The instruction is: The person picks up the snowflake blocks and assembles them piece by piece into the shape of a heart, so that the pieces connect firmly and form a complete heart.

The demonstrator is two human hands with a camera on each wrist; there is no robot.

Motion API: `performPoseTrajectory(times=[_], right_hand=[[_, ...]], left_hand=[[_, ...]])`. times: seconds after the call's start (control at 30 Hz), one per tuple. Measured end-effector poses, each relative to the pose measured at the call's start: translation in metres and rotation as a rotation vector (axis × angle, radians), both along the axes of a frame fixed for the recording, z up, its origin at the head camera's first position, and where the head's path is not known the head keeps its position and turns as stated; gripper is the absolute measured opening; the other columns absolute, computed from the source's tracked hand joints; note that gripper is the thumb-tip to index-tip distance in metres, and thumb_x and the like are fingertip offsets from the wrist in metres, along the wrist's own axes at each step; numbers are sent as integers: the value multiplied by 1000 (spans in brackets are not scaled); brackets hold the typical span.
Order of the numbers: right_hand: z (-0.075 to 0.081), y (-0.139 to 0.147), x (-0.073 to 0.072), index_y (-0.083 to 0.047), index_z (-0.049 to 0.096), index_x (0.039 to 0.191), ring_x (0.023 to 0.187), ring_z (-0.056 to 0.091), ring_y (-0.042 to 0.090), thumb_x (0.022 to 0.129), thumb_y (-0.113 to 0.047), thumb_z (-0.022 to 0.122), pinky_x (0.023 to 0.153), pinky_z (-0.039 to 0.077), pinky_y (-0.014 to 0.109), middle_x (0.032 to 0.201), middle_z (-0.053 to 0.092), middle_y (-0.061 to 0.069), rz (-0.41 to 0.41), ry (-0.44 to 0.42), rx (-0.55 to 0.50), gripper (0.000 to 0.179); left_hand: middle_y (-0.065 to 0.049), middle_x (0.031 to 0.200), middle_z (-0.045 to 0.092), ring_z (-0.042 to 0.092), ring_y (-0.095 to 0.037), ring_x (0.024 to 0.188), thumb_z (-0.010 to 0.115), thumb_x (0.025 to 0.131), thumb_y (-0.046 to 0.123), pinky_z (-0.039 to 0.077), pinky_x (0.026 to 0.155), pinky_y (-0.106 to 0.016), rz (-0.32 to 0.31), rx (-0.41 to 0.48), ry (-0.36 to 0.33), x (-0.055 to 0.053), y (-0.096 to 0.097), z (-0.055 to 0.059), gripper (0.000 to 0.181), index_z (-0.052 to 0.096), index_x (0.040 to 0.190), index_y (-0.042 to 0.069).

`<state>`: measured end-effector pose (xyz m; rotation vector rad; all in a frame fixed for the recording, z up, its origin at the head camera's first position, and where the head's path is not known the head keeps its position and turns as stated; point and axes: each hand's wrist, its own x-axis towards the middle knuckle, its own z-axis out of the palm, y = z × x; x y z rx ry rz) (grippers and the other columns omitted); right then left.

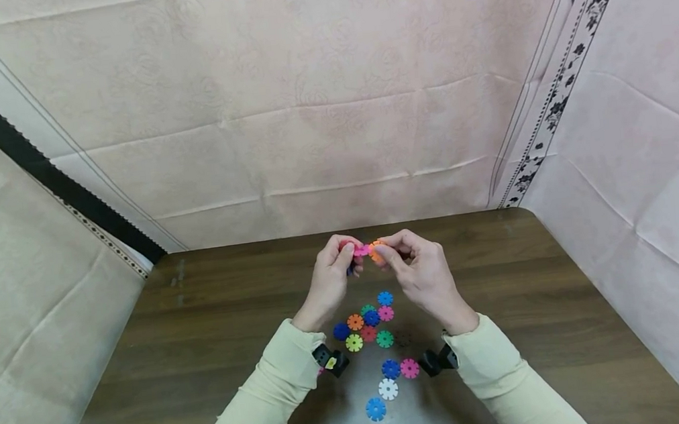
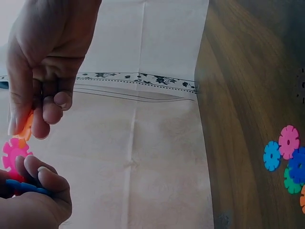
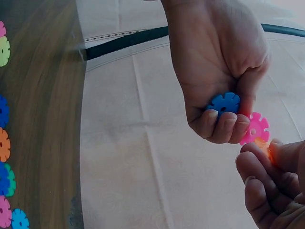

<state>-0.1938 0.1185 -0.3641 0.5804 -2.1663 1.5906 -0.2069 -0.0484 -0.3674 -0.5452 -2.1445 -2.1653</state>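
Pink disc meets orange disc
My left hand grips pink and a blue disc; right hand pinches orange.

Discs on table, cloth behind

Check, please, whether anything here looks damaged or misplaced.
Nothing stands out: the left hand holds a blue disc, the right hand pinches an orange disc, and the loose discs show no visible damage.

Left forearm and right forearm reach forward, converging; the left hand and right hand nearly meet, each pinching with thumb and curled fingers.
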Motion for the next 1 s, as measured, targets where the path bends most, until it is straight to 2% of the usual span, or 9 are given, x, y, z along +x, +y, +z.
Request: performPoseTrajectory(times=[0.2, 0.37, 0.47, 0.6, 0.7, 0.8, 0.93, 1.0], right_hand=[[3, 2, 0, -5, 68, 97, 65, 66, 18, 90, -11, 68, 61, 56, 25, 79, 70, 4, 13, -11, 37, 9], [19, 3, 5, 0, 68, 100, 67, 64, 21, 92, -7, 65, 59, 53, 22, 80, 69, 11, -10, -23, 32, 11], [25, 6, 7, 1, 68, 107, 70, 60, 23, 95, -6, 61, 58, 49, 21, 82, 66, 14, -30, -15, 19, 15], [16, 13, -3, -7, 68, 117, 74, 56, 22, 100, -15, 56, 62, 47, 22, 86, 63, 13, -24, -25, 28, 22], [9, 19, -11, -15, 68, 120, 75, 54, 19, 100, -22, 55, 63, 46, 23, 90, 63, 9, -4, -20, 64, 25], [9, 22, -14, -21, 69, 120, 73, 51, 18, 99, -24, 56, 60, 44, 25, 92, 64, 1, 18, 22, 122, 25], [11, 21, -16, -23, 70, 120, 67, 47, 16, 97, -23, 59, 55, 40, 27, 87, 62, -6, 55, 61, 203, 25], [11, 20, -16, -21, 69, 122, 70, 52, 15, 98, -25, 58, 59, 46, 26, 89, 63, -4, 73, 31, 204, 27]], left_hand=[[-12, 87, 54, 51, -18, 75, 38, 106, 11, 47, 70, -30, 6, -39, 48, 2, 0, 4, 20, 51, 106, -4], [-13, 91, 57, 56, -18, 78, 38, 106, 13, 50, 75, -31, -62, 11, -4, 3, 0, 8, 24, 54, 109, -5], [-15, 96, 63, 62, -22, 84, 39, 106, 18, 52, 82, -36, -114, 46, -28, 4, 0, 10, 30, 58, 113, -4], [-17, 106, 68, 65, -30, 97, 43, 105, 25, 51, 91, -40, -112, 56, -60, 2, -3, 10, 37, 64, 117, -2], [-13, 113, 68, 64, -28, 101, 49, 103, 27, 50, 93, -43, -99, 40, -104, 1, -7, 9, 36, 65, 120, 0], [-10, 116, 67, 65, -24, 95, 55, 100, 27, 52, 90, -44, -140, -6, -131, 1, -9, 9, 36, 64, 124, 2], [-12, 108, 68, 66, -25, 83, 61, 97, 26, 55, 81, -42, -221, -97, -115, 1, -9, 10, 34, 64, 124, 5], [-13, 106, 69, 66, -25, 84, 62, 97, 25, 55, 80, -39, -230, -126, -98, 2, -9, 10, 32, 64, 122, 5]])
